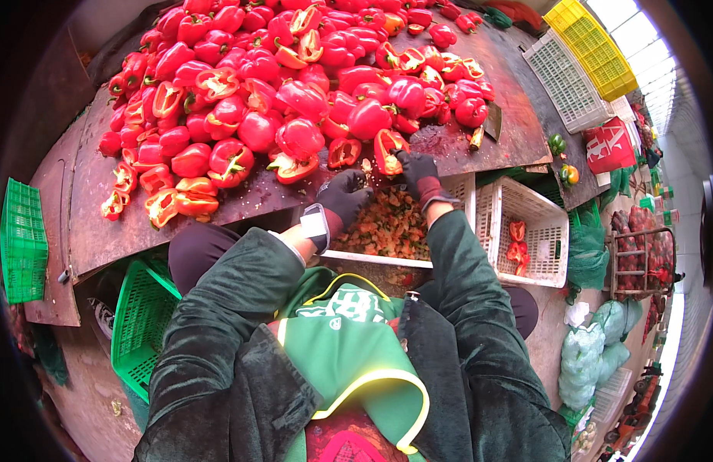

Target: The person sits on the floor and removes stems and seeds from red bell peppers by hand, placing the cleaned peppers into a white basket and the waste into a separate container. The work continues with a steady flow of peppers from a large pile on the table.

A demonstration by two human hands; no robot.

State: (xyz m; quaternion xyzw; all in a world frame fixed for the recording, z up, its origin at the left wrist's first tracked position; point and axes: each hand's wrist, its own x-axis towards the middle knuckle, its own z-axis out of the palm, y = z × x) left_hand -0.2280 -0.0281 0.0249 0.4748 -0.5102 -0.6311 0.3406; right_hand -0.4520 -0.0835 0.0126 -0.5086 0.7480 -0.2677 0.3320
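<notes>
My right hand [418, 174], in a dark knit glove, grips a cut red bell pepper half [386, 149] by its right side. The cut face shows pale flesh and seeds, and the pepper is at the table's front edge. Left of it is my left hand [343, 197], also gloved, with its fingers curled; whether anything is in them is hidden. A small pale bit of pepper core [366, 166] shows just above its fingertips. Below both hands, a white crate [385, 259] holds a heap of pepper cores and seeds [391, 222].
A large pile of whole and halved red peppers [258, 130] covers much of the wooden table [495, 69]. A broad-bladed knife [492, 122] lies at its right. Another white crate [541, 231] holds pepper pieces. Green crates [138, 335] stand at left; stacked crates [567, 81] are at back right.
</notes>
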